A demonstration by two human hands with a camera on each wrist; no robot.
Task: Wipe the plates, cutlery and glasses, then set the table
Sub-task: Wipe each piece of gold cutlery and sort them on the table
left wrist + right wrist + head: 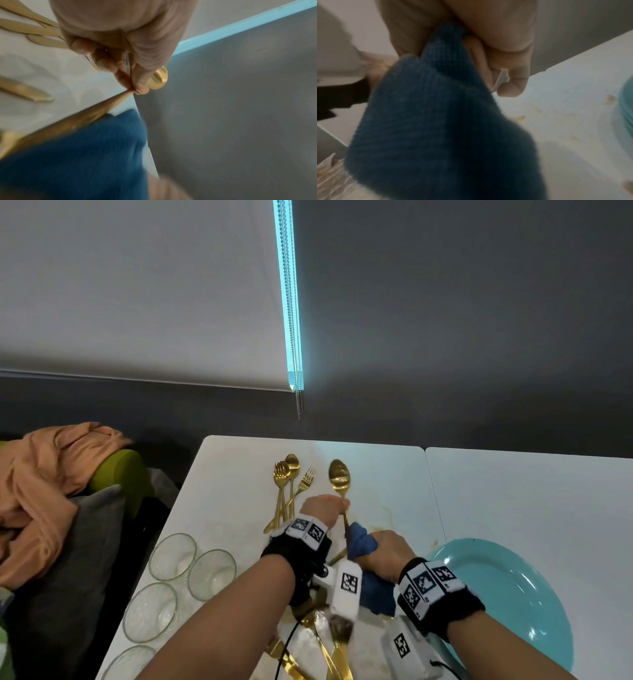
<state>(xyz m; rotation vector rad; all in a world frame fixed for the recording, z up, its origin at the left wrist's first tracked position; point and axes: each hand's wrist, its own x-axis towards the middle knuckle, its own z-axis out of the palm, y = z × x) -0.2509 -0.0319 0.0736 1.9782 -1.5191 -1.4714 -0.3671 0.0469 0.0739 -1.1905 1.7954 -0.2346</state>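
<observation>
Cutlery-wiping is under way — the left hand pinches a gold spoon while the right hand grips the blue cloth around its handle — next, probably laying it beside the wiped cutlery.

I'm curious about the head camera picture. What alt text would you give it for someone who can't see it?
A person's left hand holds a gold spoon upright by its neck while the right hand rubs its handle with a blue cloth. On the white table lie more gold cutlery, clear glasses at left and a turquoise plate at right.
</observation>
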